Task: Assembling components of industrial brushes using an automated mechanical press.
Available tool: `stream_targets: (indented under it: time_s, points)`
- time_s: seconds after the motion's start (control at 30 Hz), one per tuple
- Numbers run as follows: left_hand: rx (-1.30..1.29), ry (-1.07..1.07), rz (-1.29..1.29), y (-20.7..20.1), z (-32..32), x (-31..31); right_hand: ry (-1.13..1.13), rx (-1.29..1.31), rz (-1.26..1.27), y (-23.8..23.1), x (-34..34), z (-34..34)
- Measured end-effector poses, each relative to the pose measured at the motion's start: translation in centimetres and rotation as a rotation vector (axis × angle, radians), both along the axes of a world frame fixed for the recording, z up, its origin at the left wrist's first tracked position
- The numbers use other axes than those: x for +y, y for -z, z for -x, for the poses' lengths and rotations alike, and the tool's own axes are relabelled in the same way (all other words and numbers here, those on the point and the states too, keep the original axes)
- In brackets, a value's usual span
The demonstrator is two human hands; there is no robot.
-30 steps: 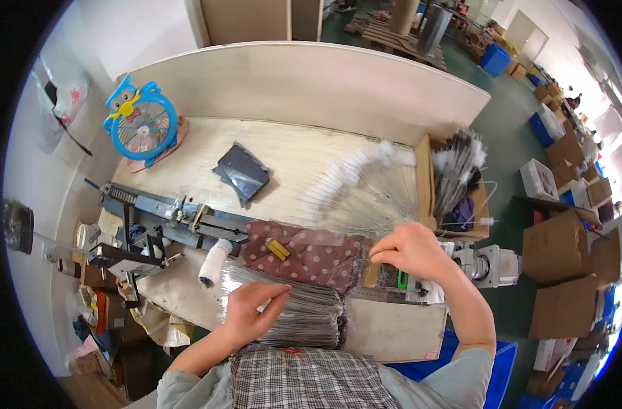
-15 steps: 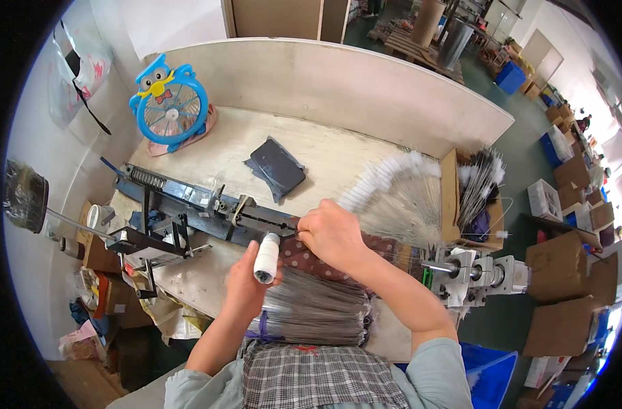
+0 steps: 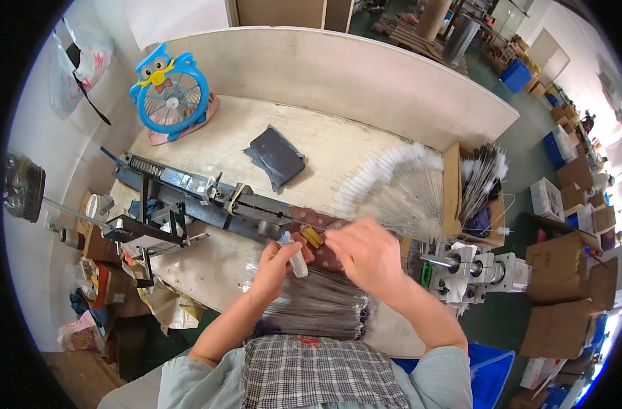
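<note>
R hand (image 3: 371, 258) now further right, exposing yellow block (image 3: 312, 236); can't tell R grip, blurred. L hand (image 3: 274, 266) clamped on white roll (image 3: 299, 264).

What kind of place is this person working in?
Probably a factory workshop: a bundle of thin wires lies at the bench, a metal machine stands at its right, and cardboard boxes stand beyond.

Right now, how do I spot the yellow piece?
On the pale table, find the brown dotted cloth. The yellow piece lies on it, between left hand and right hand. It's small and blocky, the only yellow thing on that cloth.
</note>
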State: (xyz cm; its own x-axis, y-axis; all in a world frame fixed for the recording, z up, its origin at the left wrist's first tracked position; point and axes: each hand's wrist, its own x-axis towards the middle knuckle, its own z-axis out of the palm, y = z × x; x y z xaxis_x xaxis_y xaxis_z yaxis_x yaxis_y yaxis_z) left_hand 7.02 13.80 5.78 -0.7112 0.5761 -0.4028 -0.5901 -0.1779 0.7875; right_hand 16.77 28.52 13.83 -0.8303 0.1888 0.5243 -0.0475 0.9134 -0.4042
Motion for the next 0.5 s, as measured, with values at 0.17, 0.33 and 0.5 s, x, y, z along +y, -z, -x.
stream_targets:
  time_s: [0.17,0.33,0.5]
  points:
    - [0.481,0.235,0.327,0.6,0.9,-0.3,-0.108,-0.134,0.165,5.8,-0.9,-1.1]
    - [0.677,0.377,0.546,-0.4,2.1,-2.0,-0.027,-0.142,0.046,8.8,-0.6,2.2]
    - [-0.128,-0.018,-0.218,6.5,9.1,-14.8,-0.111,-0.240,0.116,6.8,-1.1,1.2]
